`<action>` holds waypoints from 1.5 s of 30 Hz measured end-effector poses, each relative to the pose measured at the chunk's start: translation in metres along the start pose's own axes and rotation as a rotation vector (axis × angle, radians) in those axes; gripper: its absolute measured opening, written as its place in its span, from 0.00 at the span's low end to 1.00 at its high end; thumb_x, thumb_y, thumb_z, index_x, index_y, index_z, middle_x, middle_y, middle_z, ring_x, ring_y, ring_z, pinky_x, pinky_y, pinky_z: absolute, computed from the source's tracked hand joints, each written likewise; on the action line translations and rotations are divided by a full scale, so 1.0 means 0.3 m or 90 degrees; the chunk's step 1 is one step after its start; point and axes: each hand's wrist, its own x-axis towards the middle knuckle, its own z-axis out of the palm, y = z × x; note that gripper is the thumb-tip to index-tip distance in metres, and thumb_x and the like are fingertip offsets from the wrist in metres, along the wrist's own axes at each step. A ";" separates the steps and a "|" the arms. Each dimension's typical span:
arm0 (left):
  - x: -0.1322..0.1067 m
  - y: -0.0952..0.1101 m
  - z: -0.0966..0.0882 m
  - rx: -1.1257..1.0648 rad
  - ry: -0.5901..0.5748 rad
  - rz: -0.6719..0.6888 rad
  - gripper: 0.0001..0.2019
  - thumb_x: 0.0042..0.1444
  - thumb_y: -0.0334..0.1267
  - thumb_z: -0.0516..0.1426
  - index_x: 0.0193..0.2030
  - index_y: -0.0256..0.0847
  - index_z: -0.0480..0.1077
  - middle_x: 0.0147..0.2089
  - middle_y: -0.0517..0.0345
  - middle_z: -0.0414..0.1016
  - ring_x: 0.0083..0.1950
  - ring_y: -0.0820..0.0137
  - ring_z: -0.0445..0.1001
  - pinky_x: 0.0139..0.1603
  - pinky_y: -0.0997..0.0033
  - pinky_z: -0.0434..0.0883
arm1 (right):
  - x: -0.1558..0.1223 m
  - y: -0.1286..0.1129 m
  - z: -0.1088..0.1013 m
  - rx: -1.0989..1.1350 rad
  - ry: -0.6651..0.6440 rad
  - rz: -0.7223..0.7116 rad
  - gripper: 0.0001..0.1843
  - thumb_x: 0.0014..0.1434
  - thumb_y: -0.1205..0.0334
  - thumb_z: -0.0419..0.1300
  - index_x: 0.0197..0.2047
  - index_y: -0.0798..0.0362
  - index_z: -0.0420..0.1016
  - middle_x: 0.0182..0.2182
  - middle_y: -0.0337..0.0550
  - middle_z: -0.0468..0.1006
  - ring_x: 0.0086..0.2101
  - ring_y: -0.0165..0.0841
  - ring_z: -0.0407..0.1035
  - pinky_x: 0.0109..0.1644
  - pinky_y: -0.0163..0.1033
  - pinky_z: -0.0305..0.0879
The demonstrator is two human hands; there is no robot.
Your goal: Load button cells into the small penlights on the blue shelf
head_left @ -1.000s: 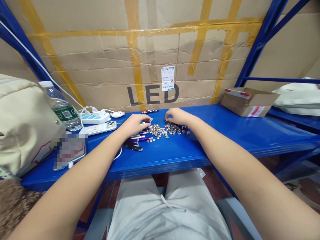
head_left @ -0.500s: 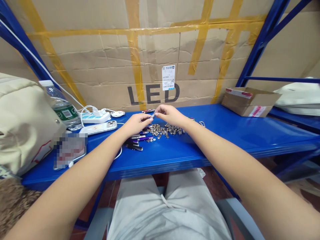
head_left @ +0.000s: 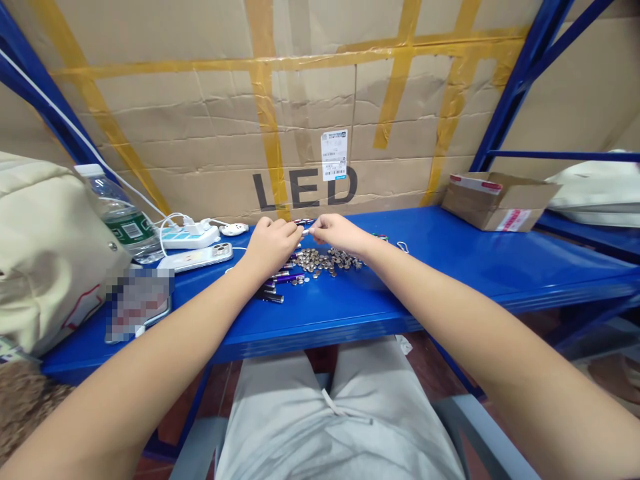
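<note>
My left hand (head_left: 273,243) and my right hand (head_left: 336,231) meet fingertip to fingertip just above the blue shelf (head_left: 450,267). Both are closed in a pinch on a small silvery piece (head_left: 305,232) held between them, too small to name. Right below lies a pile of small silver button cells (head_left: 325,261). Several small purple and black pen-like tubes (head_left: 277,283) lie under and in front of my left hand.
A taped cardboard box marked LED (head_left: 305,133) stands behind. At the left are a beige bag (head_left: 45,247), a water bottle (head_left: 120,217), a power strip (head_left: 190,235) and a phone (head_left: 200,256). A small open carton (head_left: 497,200) sits at the right.
My right hand left the pile of button cells and rose to meet my left hand. Both hands lifted slightly and now pinch a small piece together.
</note>
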 end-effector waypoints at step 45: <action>-0.004 -0.010 -0.044 -0.009 0.044 -0.002 0.17 0.67 0.43 0.44 0.48 0.44 0.73 0.42 0.49 0.77 0.43 0.62 0.72 0.40 0.62 0.57 | -0.025 -0.018 -0.056 0.314 -0.138 0.016 0.09 0.61 0.61 0.56 0.29 0.53 0.67 0.22 0.37 0.70 0.25 0.26 0.65 0.33 0.35 0.66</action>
